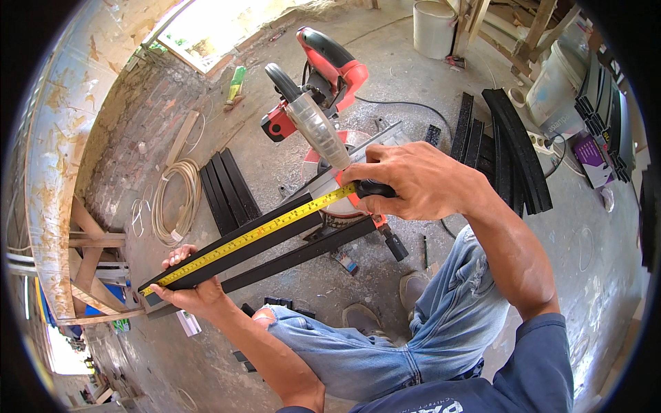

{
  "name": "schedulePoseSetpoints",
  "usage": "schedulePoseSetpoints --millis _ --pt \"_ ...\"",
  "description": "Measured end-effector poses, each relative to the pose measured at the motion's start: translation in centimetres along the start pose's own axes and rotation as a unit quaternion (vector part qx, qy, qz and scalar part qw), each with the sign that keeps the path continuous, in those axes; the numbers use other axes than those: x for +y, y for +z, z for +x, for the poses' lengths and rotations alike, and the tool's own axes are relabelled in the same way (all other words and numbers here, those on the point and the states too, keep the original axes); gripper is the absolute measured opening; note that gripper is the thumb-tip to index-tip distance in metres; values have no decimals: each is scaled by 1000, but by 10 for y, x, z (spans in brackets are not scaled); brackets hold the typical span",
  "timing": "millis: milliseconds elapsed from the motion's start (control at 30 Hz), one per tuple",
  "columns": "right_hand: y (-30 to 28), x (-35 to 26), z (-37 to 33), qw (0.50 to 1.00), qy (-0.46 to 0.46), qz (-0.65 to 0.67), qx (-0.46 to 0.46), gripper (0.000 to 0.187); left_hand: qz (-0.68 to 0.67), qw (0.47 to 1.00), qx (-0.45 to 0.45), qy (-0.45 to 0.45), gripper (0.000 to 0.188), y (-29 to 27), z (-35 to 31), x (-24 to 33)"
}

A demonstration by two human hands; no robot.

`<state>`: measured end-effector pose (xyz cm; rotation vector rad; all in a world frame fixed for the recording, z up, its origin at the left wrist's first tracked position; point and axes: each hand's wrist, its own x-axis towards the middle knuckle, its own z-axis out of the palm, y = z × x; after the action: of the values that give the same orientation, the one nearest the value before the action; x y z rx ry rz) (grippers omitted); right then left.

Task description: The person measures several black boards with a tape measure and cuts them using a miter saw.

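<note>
My left hand [200, 294] grips the far left end of a long black bar [275, 242], thumb on the near side and fingertips showing beyond it. Along the bar's top stretches the yellow blade [253, 233] of a tape measure [375, 188], its tip at the end by my left thumb. My right hand [430, 180] is closed around the dark tape case, near the saw table. A red and black mitre saw [323, 131] stands on the floor just beyond, head raised. Below the held bar, a second black bar [303, 255] runs roughly parallel.
Black strips [231, 189] lie at left beside a coiled beige hose [179, 199]. More black pieces [509, 151] are stacked at right, near a power strip [542, 143]. A cable [413, 105] trails from the saw. White buckets [434, 29] stand at the back; sawdust covers the floor.
</note>
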<state>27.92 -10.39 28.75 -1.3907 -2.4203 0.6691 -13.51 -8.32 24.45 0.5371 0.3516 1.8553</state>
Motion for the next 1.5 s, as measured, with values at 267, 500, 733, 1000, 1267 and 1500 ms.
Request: schedulePoseSetpoints --millis 267,500,733,1000,1267,1500 --pt "0 0 0 1000 11 2 -10 43 5 1000 22 9 54 1 0 1" --pt "0 0 -1 1000 -4 3 2 42 -26 999 -19 -16 49 -9 3 5" --pt "-1 0 -1 1000 5 5 -3 40 -20 1000 -17 -15 50 -5 1 4" --pt "2 1 0 1000 0 1 1 40 -1 1000 9 3 51 0 -1 1" --pt "4 4 -4 999 -17 -6 28 40 22 999 24 14 55 5 -1 -4" --pt "-27 -12 -36 984 -1 36 174 35 50 975 205 62 62 1 0 -37"
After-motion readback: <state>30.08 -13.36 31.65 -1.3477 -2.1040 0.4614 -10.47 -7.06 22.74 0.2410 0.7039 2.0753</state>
